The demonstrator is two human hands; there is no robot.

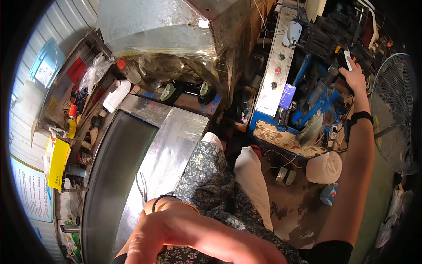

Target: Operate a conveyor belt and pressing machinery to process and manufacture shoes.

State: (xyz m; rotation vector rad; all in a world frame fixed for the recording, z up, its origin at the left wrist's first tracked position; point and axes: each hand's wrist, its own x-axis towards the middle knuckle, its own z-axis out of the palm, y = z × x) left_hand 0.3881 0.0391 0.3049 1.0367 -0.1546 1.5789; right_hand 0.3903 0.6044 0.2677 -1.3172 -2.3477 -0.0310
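My left hand (176,233) is raised very close in the foreground, large and slightly blurred. Its thumb and a long finger spread apart, the tips running off the lower edge, and nothing shows between them. A black band and a gold bangle (187,205) circle that wrist. My right arm reaches far out to a blue and black machine (318,103). At its upper part my right hand (354,77) has its fingers closed around a narrow white piece (347,60), whose kind is unclear. A dark watch (360,116) sits on the right wrist.
A metal panel (267,81) with buttons flanks the machine; a fan (395,114) stands right. A white jug (324,167) is on the floor. Two dark shoes (170,93) lie by a plastic-wrapped metal housing (158,33). Left runs a dark conveyor belt (110,176) beside a cluttered shelf (90,119).
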